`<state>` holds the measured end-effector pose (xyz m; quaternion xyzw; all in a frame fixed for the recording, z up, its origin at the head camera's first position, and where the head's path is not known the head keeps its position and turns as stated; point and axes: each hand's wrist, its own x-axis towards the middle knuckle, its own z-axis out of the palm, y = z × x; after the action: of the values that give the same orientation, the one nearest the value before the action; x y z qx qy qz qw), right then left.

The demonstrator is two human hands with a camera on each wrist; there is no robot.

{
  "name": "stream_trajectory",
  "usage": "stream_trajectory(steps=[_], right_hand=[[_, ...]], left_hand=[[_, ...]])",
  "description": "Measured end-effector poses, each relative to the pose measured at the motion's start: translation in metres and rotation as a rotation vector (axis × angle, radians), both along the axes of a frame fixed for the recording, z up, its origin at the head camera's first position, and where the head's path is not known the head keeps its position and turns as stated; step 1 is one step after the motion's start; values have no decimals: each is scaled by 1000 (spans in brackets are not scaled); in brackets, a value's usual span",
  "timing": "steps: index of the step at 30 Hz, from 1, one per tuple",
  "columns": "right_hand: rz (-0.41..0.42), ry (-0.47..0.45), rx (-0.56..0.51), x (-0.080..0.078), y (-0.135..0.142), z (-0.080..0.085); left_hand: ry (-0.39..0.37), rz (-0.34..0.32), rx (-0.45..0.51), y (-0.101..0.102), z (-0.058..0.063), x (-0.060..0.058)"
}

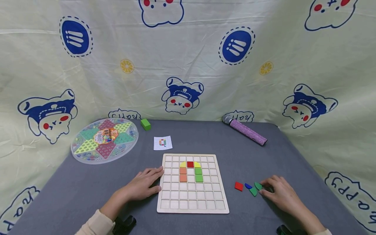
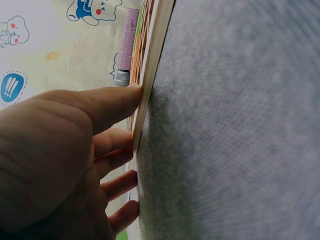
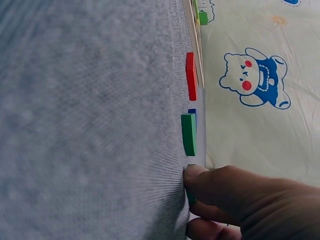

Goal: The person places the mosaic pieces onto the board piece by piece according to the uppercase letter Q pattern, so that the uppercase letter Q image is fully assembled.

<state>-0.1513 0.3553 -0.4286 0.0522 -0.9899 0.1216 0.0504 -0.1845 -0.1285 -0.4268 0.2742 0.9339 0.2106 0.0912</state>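
Observation:
A wooden grid board lies in front of me. Set in its cells are a red square, two yellow tiles with a curved edge, two orange squares and two green squares. My left hand rests at the board's left edge, thumb and fingers extended against it. To the right of the board, my right hand pinches a green curved-edge tile between thumb and fingers, down on the cloth. Beside it lie another green tile, a blue tile and a red tile.
Behind the board lies a white card with a small coloured pattern. A round Chinese checkers board and a green block are at the back left. A glittery purple microphone lies back right. A printed curtain surrounds the grey table.

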Motion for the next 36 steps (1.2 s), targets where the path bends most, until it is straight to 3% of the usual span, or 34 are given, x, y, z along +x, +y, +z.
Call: stream_trajectory(steps=[24,36], right_hand=[[-23,2,-6,1,-5,4],[59,81,-27,5,-34,17]], left_hand=[[-2,-8,11,-1,1,0],[4,-9,7,-1,3,1]])
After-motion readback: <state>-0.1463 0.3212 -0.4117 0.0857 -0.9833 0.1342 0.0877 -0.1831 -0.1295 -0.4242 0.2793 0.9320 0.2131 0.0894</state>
